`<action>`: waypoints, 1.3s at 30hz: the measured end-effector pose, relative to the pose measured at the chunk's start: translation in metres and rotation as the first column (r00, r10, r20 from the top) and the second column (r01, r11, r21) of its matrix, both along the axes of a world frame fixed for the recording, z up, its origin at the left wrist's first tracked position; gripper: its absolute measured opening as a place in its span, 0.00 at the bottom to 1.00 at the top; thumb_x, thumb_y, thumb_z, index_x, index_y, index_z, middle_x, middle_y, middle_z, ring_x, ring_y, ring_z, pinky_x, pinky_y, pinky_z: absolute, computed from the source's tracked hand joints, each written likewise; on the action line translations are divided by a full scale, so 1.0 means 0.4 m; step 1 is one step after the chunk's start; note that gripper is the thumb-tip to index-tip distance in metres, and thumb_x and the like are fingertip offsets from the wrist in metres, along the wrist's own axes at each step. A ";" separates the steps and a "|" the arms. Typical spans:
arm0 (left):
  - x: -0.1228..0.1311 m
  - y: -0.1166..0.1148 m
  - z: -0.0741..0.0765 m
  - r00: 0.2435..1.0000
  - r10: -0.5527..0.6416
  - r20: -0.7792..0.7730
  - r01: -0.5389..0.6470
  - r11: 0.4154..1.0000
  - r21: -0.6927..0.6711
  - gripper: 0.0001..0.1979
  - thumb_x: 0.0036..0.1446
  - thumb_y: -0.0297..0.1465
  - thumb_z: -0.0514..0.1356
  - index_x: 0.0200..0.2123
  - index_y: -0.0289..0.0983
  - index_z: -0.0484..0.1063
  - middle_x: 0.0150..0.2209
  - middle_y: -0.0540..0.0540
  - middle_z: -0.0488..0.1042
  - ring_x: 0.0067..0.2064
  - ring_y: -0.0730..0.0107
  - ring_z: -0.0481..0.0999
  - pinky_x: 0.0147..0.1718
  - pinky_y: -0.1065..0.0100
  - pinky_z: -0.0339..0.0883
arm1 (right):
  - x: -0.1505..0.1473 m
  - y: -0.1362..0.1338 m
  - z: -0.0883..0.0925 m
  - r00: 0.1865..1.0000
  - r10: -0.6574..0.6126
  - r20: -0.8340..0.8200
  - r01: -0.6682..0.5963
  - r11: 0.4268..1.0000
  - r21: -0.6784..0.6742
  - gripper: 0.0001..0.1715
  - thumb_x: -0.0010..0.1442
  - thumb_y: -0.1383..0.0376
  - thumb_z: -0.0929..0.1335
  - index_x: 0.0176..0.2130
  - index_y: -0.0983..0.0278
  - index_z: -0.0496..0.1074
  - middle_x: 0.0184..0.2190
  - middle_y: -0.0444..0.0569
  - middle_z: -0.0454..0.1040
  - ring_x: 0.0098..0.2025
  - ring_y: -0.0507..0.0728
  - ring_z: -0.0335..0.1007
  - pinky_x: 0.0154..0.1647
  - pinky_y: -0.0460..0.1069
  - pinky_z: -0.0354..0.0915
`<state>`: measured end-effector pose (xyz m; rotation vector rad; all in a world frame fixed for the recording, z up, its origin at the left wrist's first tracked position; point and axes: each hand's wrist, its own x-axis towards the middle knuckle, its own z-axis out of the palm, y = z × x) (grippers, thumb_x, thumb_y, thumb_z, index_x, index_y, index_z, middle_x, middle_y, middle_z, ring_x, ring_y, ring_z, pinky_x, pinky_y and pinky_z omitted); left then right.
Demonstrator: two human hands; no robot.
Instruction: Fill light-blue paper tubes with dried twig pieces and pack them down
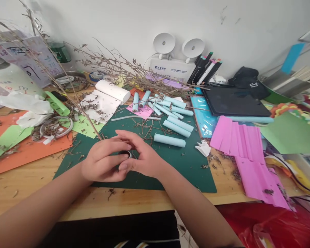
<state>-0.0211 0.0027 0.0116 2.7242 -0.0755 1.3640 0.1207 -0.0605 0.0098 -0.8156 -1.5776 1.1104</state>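
In the head view, the left hand (pixel 105 161) and right hand (pixel 144 155) meet above a dark green, flat, smooth mat (pixel 193 175). Their curved fingers close around a small round object with a grey rim and dark centre (pixel 129 154); its round face points up, but the fingers hide its long axis. A thin, dry brown stem (pixel 85 112) slants from far left to the left hand; whether the fingers grip it, I cannot tell. Beyond the right hand, the nearest smooth, light blue paper tube (pixel 169 140) lies lengthwise left to right, its right end slightly nearer. Farther back, more blue tubes (pixel 177 126) point various ways among brittle twigs. Pleated pink paper (pixel 239 139) lies right.
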 end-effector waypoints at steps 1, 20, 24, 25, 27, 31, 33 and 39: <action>0.000 0.001 0.001 1.000 0.017 0.002 -0.017 1.000 0.015 0.05 0.50 0.32 0.53 0.31 0.38 0.61 0.34 0.44 0.67 0.35 0.68 0.71 0.34 0.63 0.71 | 0.001 -0.001 0.002 1.000 -0.011 0.021 0.011 1.000 -0.001 0.35 0.48 0.59 0.67 0.54 0.58 0.52 0.53 0.48 0.58 0.54 0.54 0.55 0.55 0.51 0.53; -0.006 0.002 0.020 0.973 0.103 -0.205 -0.096 0.994 0.043 0.06 0.49 0.31 0.53 0.31 0.35 0.61 0.35 0.41 0.70 0.33 0.68 0.70 0.29 0.68 0.67 | 0.004 0.003 -0.019 1.000 -0.022 -0.014 0.020 0.994 -0.108 0.31 0.50 0.54 0.65 0.52 0.56 0.54 0.52 0.47 0.59 0.52 0.56 0.56 0.51 0.52 0.57; -0.008 0.001 0.009 0.978 0.060 -0.199 -0.068 0.997 -0.031 0.08 0.49 0.31 0.54 0.34 0.35 0.59 0.35 0.41 0.70 0.36 0.67 0.71 0.29 0.69 0.68 | 0.009 0.003 -0.013 0.999 -0.032 0.029 0.035 0.992 -0.121 0.31 0.50 0.54 0.65 0.52 0.58 0.55 0.51 0.48 0.60 0.50 0.56 0.58 0.49 0.51 0.58; -0.008 0.000 0.008 0.979 0.049 -0.198 -0.060 0.997 -0.053 0.08 0.49 0.31 0.54 0.34 0.35 0.58 0.35 0.40 0.70 0.36 0.67 0.71 0.29 0.69 0.68 | 0.009 0.002 -0.011 0.999 -0.037 0.039 0.042 0.992 -0.121 0.31 0.50 0.54 0.65 0.52 0.58 0.56 0.50 0.48 0.60 0.50 0.55 0.58 0.49 0.51 0.59; -0.009 -0.002 0.009 0.979 0.037 -0.199 -0.054 0.995 -0.078 0.08 0.49 0.30 0.54 0.34 0.35 0.58 0.35 0.40 0.70 0.36 0.67 0.71 0.28 0.69 0.68 | 0.010 0.001 -0.009 0.998 -0.044 0.048 0.050 0.991 -0.120 0.30 0.50 0.54 0.65 0.51 0.58 0.56 0.49 0.48 0.61 0.49 0.55 0.59 0.48 0.51 0.59; -0.007 -0.004 0.016 0.980 0.058 -0.191 -0.071 0.996 -0.062 0.07 0.48 0.29 0.54 0.32 0.35 0.58 0.34 0.41 0.70 0.33 0.69 0.72 0.26 0.71 0.67 | 0.009 0.001 -0.014 0.998 -0.038 0.040 0.043 0.990 -0.132 0.30 0.51 0.55 0.64 0.52 0.57 0.55 0.49 0.47 0.60 0.48 0.54 0.59 0.47 0.50 0.60; -0.006 -0.005 0.019 0.978 0.076 -0.193 -0.088 0.995 -0.055 0.05 0.48 0.30 0.53 0.30 0.36 0.59 0.33 0.42 0.70 0.31 0.71 0.71 0.25 0.72 0.67 | 0.009 0.002 -0.018 0.998 -0.038 0.044 0.043 0.990 -0.137 0.30 0.51 0.54 0.64 0.52 0.56 0.55 0.50 0.46 0.60 0.49 0.55 0.58 0.47 0.50 0.59; -0.002 -0.013 0.025 0.964 0.131 -0.233 -0.163 0.979 -0.123 0.05 0.47 0.30 0.53 0.29 0.35 0.61 0.32 0.43 0.70 0.30 0.72 0.71 0.24 0.73 0.67 | 0.008 0.005 -0.020 0.994 -0.053 0.097 0.066 0.990 -0.126 0.26 0.54 0.54 0.61 0.52 0.59 0.54 0.49 0.47 0.61 0.48 0.54 0.59 0.47 0.50 0.59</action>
